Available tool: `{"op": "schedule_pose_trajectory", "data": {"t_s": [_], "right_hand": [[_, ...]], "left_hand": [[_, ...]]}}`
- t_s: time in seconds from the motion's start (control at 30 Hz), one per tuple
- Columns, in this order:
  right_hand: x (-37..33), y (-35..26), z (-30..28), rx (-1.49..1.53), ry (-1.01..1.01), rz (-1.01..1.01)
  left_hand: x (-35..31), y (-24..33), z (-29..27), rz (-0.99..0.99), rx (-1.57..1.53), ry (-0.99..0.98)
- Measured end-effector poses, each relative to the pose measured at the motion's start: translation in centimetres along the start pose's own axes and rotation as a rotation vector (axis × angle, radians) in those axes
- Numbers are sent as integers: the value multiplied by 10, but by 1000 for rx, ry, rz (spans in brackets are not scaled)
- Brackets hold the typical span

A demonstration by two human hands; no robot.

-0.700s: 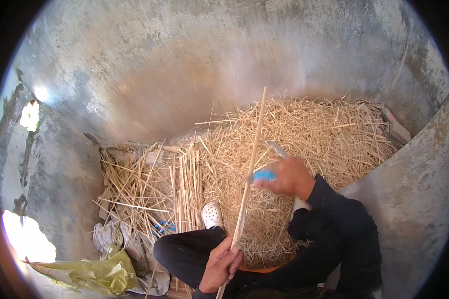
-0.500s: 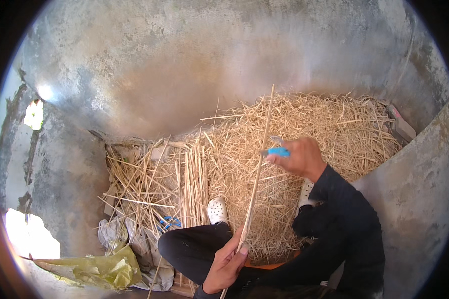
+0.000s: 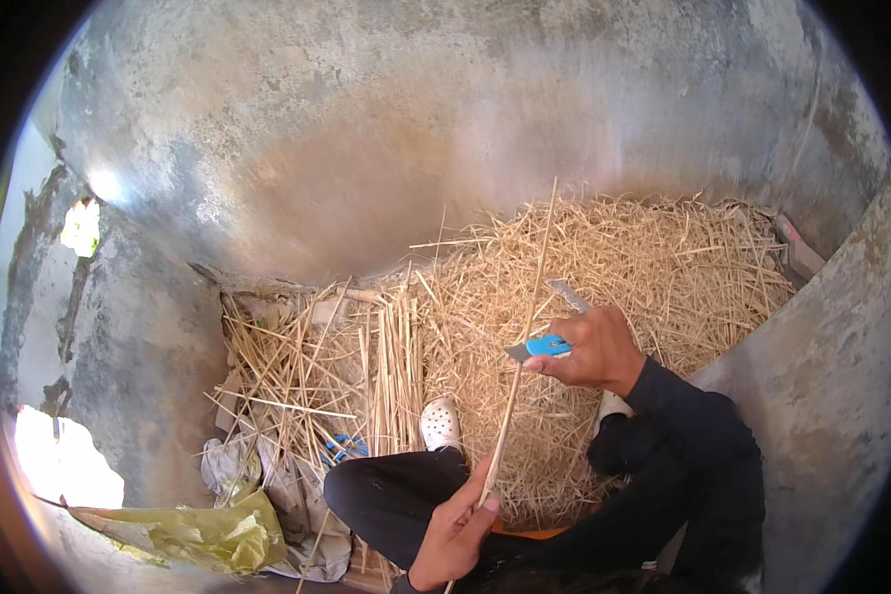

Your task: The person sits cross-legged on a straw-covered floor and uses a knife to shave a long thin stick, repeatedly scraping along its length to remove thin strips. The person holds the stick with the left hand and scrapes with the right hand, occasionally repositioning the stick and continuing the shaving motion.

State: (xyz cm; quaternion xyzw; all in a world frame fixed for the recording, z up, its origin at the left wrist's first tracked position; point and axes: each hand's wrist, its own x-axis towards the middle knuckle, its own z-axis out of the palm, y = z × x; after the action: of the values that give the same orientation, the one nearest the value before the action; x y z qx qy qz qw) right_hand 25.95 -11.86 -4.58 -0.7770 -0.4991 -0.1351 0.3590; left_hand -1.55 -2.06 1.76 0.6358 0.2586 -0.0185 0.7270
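My left hand (image 3: 455, 533) is closed round the lower part of a long, thin bamboo strip (image 3: 531, 322), which slants up and slightly right. In my right hand (image 3: 599, 348) is a blue utility knife (image 3: 546, 346). Its grey blade points left and meets the strip, or lies just in front of it, about midway along. A greyish, narrow piece (image 3: 566, 294) sticks out above the right fist; I cannot make out what it is. Beneath both hands spreads a thick heap of pale shavings (image 3: 653, 257).
Bundled bamboo strips (image 3: 396, 366) lie left of the heap, with loose strips (image 3: 287, 346) scattered beyond. A yellowish plastic sheet (image 3: 223, 535) and blue cord (image 3: 345, 450) are at lower left. My white clog (image 3: 441, 424) rests beside the shavings. Concrete walls (image 3: 366, 129) enclose the space.
My right hand has moved down along the strip with the knife, toward my left hand. The left hand still grips the strip. The whole view has shifted slightly.
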Motion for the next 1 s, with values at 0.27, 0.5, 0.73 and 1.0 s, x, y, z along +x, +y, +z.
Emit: {"op": "schedule_pose_trajectory", "data": {"t_s": [0.27,0.5,0.73,1.0], "right_hand": [[21,149,-39,-326,94,637],[16,105,-37,-42,56,678],[-3,-20,-2,-25,-108,-129],[0,0,4,-59,74,-127]], "left_hand": [[-20,6,7,-149,109,-168],[15,-13,-15,-93,-595,-216],[26,-2,-11,-103,-783,-266],[35,10,6,-125,-721,-248]]}}
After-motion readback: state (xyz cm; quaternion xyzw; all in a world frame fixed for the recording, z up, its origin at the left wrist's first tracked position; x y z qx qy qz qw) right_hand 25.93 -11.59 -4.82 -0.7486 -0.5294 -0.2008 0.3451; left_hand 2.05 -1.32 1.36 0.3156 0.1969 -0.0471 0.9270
